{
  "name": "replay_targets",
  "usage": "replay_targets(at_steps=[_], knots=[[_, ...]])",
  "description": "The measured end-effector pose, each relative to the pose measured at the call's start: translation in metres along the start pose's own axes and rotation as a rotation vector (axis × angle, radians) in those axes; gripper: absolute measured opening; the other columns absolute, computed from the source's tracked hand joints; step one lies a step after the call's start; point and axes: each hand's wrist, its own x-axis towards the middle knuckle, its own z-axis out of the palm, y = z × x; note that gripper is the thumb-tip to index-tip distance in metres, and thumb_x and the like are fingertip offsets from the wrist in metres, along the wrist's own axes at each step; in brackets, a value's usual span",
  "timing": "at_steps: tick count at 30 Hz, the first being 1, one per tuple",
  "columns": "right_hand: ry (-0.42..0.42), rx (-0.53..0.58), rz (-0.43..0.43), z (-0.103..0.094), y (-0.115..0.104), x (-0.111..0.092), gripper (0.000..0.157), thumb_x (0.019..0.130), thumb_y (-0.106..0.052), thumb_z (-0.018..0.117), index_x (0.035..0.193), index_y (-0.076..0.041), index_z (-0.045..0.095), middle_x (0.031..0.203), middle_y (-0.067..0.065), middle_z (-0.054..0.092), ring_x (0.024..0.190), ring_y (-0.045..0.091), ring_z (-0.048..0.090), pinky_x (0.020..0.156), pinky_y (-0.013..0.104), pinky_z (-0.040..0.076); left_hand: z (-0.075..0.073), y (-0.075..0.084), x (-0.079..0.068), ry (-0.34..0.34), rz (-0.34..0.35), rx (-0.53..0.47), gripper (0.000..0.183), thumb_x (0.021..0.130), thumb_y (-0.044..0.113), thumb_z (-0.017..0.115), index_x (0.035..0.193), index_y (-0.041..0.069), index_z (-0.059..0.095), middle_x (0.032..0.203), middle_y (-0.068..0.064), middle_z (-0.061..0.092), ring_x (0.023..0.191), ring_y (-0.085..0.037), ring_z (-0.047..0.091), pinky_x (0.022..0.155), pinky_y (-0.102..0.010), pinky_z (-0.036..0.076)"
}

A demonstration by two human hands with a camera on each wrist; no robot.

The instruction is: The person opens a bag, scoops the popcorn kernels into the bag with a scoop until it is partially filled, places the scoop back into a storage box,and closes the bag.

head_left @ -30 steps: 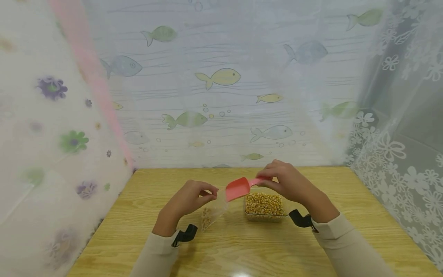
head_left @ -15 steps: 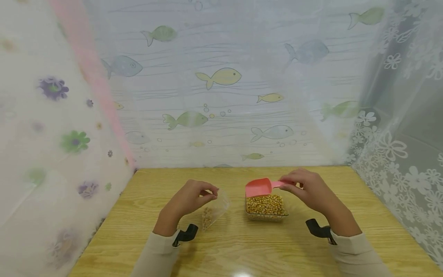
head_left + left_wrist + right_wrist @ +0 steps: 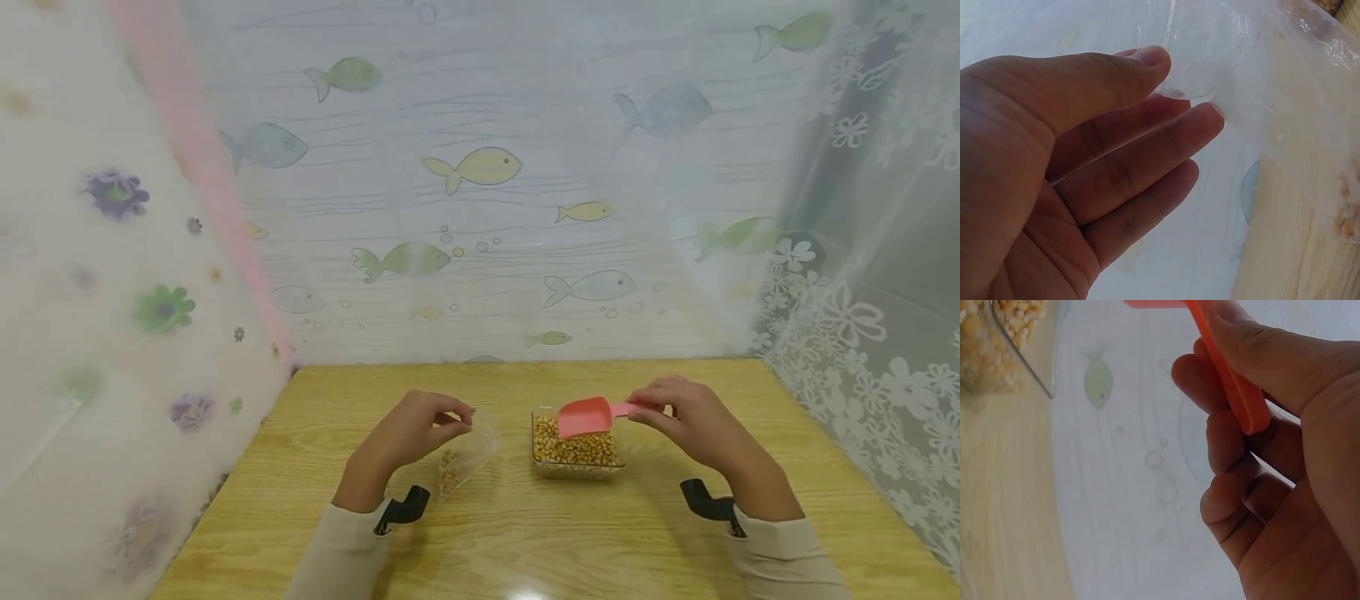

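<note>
My left hand [image 3: 412, 429] pinches the edge of a clear plastic bag [image 3: 480, 450] between thumb and forefinger; its other fingers lie loosely extended in the left wrist view. Some corn kernels [image 3: 1349, 209] sit low in the bag. To the right, my right hand [image 3: 686, 421] grips the handle of a pink scoop [image 3: 585, 418]. The scoop's bowl is over the corn [image 3: 573, 450] in a clear rectangular container [image 3: 579, 472], and no kernels show in it. Whether the scoop touches the corn cannot be told.
The wooden table [image 3: 495, 546] extends around the bag and container. Behind it hangs a pale curtain [image 3: 480, 208] printed with fish. Flower-patterned sheets [image 3: 112, 333] stand on the left and right sides. A black wrist mount [image 3: 705, 502] projects from each sleeve.
My right hand has carried the scoop rightward and down, from beside the bag's mouth to over the corn container. The left hand and the bag have stayed nearly still.
</note>
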Motion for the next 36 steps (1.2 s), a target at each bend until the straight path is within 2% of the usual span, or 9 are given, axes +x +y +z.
replay_targets(at_steps=[9, 15, 24, 30, 36], knots=[[-0.124, 0.004, 0.148, -0.009, 0.008, -0.009, 0.012, 0.093, -0.024, 0.079, 0.105, -0.02, 0.08, 0.097, -0.015, 0.071, 0.084, 0.002, 0.06, 0.068, 0.028, 0.052, 0.001, -0.002, 0.0, 0.0, -0.001, 0.008, 0.008, 0.101, 0.02, 0.071, 0.105, 0.022, 0.077, 0.121, 0.001, 0.075, 0.095, -0.007, 0.076, 0.083, -0.027, 0.061], [-0.213, 0.008, 0.196, -0.009, 0.01, -0.009, 0.013, 0.094, -0.024, 0.078, 0.105, -0.018, 0.08, 0.094, -0.015, 0.07, 0.084, 0.003, 0.061, 0.069, 0.029, 0.054, 0.001, -0.002, 0.0, 0.004, -0.001, 0.012, 0.008, 0.101, 0.019, 0.071, 0.105, 0.021, 0.077, 0.121, 0.0, 0.075, 0.095, -0.007, 0.076, 0.083, -0.027, 0.061], [-0.283, 0.0, 0.185, -0.006, 0.012, -0.007, 0.011, 0.095, -0.022, 0.076, 0.104, -0.018, 0.08, 0.093, -0.013, 0.072, 0.081, 0.002, 0.059, 0.067, 0.026, 0.052, 0.0, 0.0, 0.001, 0.005, 0.025, 0.025, 0.008, 0.101, 0.02, 0.07, 0.106, 0.02, 0.077, 0.122, -0.001, 0.075, 0.096, -0.008, 0.076, 0.084, -0.028, 0.061], [-0.291, 0.016, 0.174, 0.001, 0.011, -0.006, 0.013, 0.095, -0.022, 0.076, 0.106, -0.017, 0.08, 0.093, -0.012, 0.072, 0.079, 0.0, 0.057, 0.066, 0.025, 0.052, 0.0, -0.001, 0.001, 0.004, 0.025, 0.024, 0.008, 0.101, 0.021, 0.071, 0.106, 0.021, 0.077, 0.121, 0.0, 0.075, 0.095, -0.008, 0.076, 0.084, -0.027, 0.061], [-0.272, 0.025, 0.143, 0.011, 0.009, -0.002, 0.014, 0.096, -0.025, 0.075, 0.106, -0.016, 0.08, 0.091, -0.012, 0.071, 0.076, 0.0, 0.055, 0.064, 0.025, 0.05, 0.0, -0.001, 0.001, -0.006, 0.015, 0.025, 0.011, 0.101, 0.02, 0.071, 0.108, 0.015, 0.077, 0.123, -0.004, 0.075, 0.095, -0.009, 0.076, 0.084, -0.029, 0.061]])
